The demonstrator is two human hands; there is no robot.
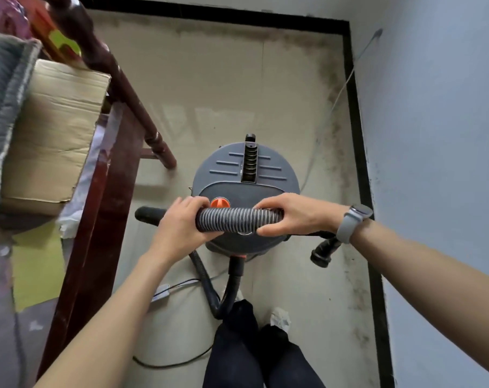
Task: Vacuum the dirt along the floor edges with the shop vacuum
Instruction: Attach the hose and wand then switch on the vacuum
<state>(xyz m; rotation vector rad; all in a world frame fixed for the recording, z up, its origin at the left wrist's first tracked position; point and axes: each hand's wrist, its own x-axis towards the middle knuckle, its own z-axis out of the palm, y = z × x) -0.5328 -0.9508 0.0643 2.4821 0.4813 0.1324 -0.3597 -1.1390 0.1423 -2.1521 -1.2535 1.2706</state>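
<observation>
1. The left hand [179, 219] is wrapped around the ribbed grey hose [237, 219], with a black tube end [146, 214] sticking out past it to the left.
2. The right hand [293, 214] grips the same hose at its other end, fingers curled over the top and thumb beneath; a grey watch [352, 222] sits on that wrist.
3. The hose is held level, straight across and above the shop vacuum [246, 175], which stands on the floor [209, 88] between the bed frame and the right-hand wall.
4. An orange knob [220, 203] on the vacuum's lid shows just behind the hose.
5. Dark dirt [335, 113] runs in a band along the floor's right edge and far edge, against the black baseboard [358, 135].
6. A black nozzle piece [323, 252] hangs below the right wrist, near the right edge.
7. A dark red wooden bed frame [111, 169] crowds the floor's left edge; a cardboard box [55, 130] and grey bedding [5, 107] lie on it.
8. A thin cord [341, 91] trails down the right wall [433, 107] to the floor near the vacuum.
9. A black cable [176, 364] curves over the near floor beside the person's dark-clad legs [251, 354].
</observation>
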